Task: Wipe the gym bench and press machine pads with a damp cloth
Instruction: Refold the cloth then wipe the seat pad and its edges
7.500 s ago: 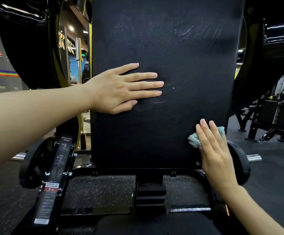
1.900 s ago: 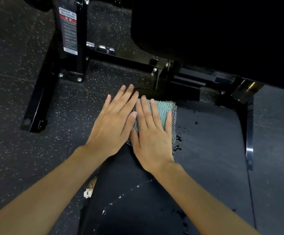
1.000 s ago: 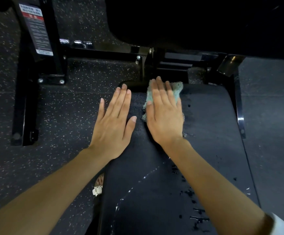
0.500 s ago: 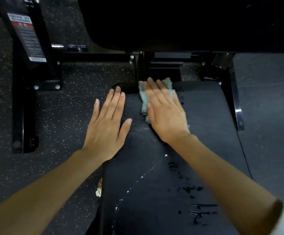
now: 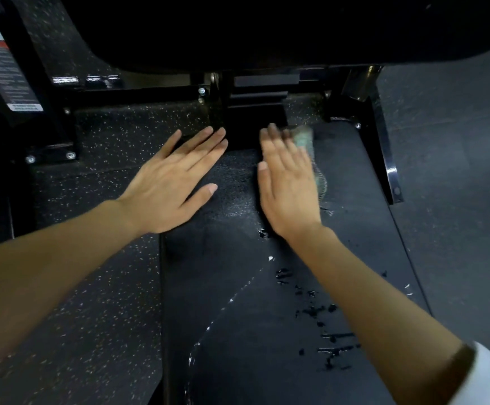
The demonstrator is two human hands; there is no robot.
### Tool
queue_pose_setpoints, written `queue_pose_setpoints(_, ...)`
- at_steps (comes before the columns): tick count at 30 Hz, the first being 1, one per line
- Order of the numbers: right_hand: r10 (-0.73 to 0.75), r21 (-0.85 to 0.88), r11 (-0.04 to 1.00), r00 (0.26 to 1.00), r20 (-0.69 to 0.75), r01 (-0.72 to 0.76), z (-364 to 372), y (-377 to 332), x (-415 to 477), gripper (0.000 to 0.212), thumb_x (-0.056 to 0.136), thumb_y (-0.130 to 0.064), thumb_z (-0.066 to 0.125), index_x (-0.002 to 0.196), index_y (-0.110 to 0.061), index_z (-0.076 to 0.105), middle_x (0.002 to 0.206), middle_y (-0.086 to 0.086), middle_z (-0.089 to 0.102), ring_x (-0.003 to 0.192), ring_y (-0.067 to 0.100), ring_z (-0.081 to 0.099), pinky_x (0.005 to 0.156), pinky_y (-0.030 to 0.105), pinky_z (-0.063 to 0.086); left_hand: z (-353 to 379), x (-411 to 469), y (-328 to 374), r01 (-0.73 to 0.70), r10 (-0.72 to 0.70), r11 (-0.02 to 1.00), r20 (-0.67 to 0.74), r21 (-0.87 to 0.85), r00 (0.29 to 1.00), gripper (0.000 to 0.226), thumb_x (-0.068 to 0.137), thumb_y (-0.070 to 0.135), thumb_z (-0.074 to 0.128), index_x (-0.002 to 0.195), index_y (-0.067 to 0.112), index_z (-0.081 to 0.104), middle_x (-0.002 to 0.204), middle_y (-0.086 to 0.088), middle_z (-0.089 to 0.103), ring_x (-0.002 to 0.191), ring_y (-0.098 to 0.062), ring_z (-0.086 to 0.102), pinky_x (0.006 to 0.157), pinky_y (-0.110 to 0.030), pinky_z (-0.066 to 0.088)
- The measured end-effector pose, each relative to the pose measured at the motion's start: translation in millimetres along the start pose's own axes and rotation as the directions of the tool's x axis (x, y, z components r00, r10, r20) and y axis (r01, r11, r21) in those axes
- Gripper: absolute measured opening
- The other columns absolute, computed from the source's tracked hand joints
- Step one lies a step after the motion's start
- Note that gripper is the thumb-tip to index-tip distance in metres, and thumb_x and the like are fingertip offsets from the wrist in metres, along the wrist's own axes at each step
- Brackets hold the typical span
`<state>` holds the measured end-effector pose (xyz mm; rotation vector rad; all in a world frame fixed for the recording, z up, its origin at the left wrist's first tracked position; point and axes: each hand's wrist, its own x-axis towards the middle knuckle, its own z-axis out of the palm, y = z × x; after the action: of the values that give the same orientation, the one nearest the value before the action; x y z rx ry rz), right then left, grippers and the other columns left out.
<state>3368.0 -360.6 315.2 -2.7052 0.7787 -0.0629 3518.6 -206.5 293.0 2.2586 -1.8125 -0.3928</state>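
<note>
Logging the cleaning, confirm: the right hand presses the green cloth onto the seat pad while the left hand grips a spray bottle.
No bottle: the head view shows the left hand empty, fingers straight, at the left edge of the seat pad. The right hand presses the cloth onto it.

Right hand (image 5: 289, 188) flat on cloth (image 5: 305, 138); left hand (image 5: 173, 182) flat — seat pad (image 5: 237, 287).

Speckled rubber floor (image 5: 91, 287), black bolted frame (image 5: 383, 147), red-and-white label (image 5: 4, 68) on the left post (image 5: 48, 106)
</note>
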Motion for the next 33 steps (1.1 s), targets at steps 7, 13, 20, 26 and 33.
queue_pose_setpoints(7,-0.172,-0.075,0.98,0.972,0.161,0.185,-21,28,10,0.061,0.102,-0.039,0.023,0.157,-0.012,0.022,0.164,0.004,0.023,0.149,0.021,0.026,0.122,0.038,0.019,-1,0,2,0.018,-0.018,1.0,-0.002,-0.017,1.0,0.065,0.101,0.044,0.024,0.159,0.014,0.015,0.165,0.003,0.009,0.153,-0.012,0.003,0.125,-0.042,0.004)
queue_pose_setpoints(13,-0.031,-0.069,0.996,0.971,0.235,0.049,-31,40,30,0.064,0.103,-0.056,0.024,0.159,-0.026,0.013,0.167,-0.007,0.007,0.153,0.016,-0.002,0.121,0.055,-0.005,-1,0,2,0.02,-0.021,1.0,-0.011,-0.022,1.0,0.064,0.1,0.041,0.025,0.158,0.013,0.018,0.165,0.001,0.013,0.153,-0.015,0.007,0.124,-0.045,0.009)
queue_pose_setpoints(20,0.004,-0.122,0.992,0.989,0.15,0.015,-8,25,23,0.056,0.106,-0.041,0.025,0.157,-0.02,0.021,0.166,-0.003,0.016,0.153,0.017,0.007,0.124,0.046,0.006,-1,-1,4,0.034,-0.034,0.999,0.003,-0.017,0.999,0.064,0.1,0.04,0.026,0.158,0.013,0.019,0.165,0.0,0.014,0.153,-0.016,0.008,0.124,-0.045,0.009)
queue_pose_setpoints(26,-0.121,-0.129,0.982,0.981,0.149,0.14,-2,19,0,0.064,0.1,-0.041,0.015,0.154,-0.01,0.031,0.162,0.004,0.028,0.151,0.02,0.02,0.122,0.043,0.012,-1,-1,3,0.044,-0.044,0.999,0.02,-0.001,0.999,0.065,0.1,0.041,0.025,0.158,0.014,0.018,0.166,0.0,0.014,0.154,-0.016,0.008,0.125,-0.043,0.008)
queue_pose_setpoints(33,-0.09,-0.146,0.984,0.989,0.115,0.106,-26,76,27,0.053,0.105,-0.032,0.026,0.153,-0.009,0.032,0.162,0.008,0.025,0.152,0.023,0.017,0.122,0.043,0.006,-2,0,4,0.04,-0.04,0.999,0.022,0.007,0.999,0.064,0.101,0.04,0.025,0.158,0.012,0.019,0.165,-0.001,0.013,0.154,-0.017,0.008,0.125,-0.039,0.004)
